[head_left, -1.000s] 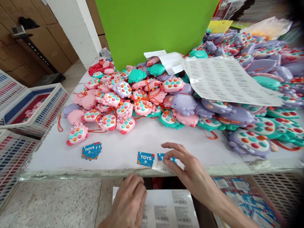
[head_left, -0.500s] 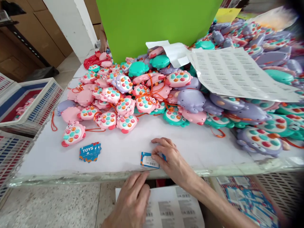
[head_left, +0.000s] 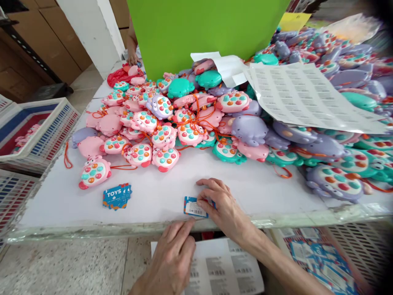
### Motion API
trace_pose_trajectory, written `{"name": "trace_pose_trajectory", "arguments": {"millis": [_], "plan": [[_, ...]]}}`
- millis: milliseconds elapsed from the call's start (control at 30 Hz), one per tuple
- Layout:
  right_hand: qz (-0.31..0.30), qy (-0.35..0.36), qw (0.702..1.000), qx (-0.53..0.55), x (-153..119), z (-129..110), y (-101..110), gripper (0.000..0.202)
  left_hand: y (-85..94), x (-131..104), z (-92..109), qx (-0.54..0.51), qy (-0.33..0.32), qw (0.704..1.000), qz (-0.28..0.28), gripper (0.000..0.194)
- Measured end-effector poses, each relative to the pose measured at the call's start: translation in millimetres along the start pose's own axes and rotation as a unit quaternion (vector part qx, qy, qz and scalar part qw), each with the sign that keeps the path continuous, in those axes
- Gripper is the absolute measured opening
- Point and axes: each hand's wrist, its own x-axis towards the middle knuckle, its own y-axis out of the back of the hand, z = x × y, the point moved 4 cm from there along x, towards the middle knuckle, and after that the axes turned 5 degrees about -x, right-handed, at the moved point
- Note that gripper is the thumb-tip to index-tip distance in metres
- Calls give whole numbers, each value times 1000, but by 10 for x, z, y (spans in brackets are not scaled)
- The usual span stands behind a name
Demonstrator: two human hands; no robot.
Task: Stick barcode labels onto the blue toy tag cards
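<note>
My right hand bends over a small blue toy card near the table's front edge. Its thumb and a fingertip press on the card, which bears a white barcode label. My left hand is closed in front of the table edge, over the left part of a sheet of printed barcode labels. What its fingers hold, if anything, is hidden. To the left lies a small fanned stack of blue cards reading TOYS.
Pink, purple and teal animal toys with orange cords cover the table's back and right. More label sheets lie over them. A green board stands behind. White baskets stand left; a crate of cards sits lower right. A person's hand shows behind.
The view has shifted slightly. Both hands keep nearly the same pose, with my right hand still pressing on the labelled card. Nothing is taken up or let go.
</note>
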Motion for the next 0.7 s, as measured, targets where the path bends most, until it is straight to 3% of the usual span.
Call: {"name": "trace_pose_trajectory", "arguments": {"millis": [700], "plan": [[18,14,1000,4,-15,8,-6,17,-55,-16,-32,-5,0,1000,5,29]]}}
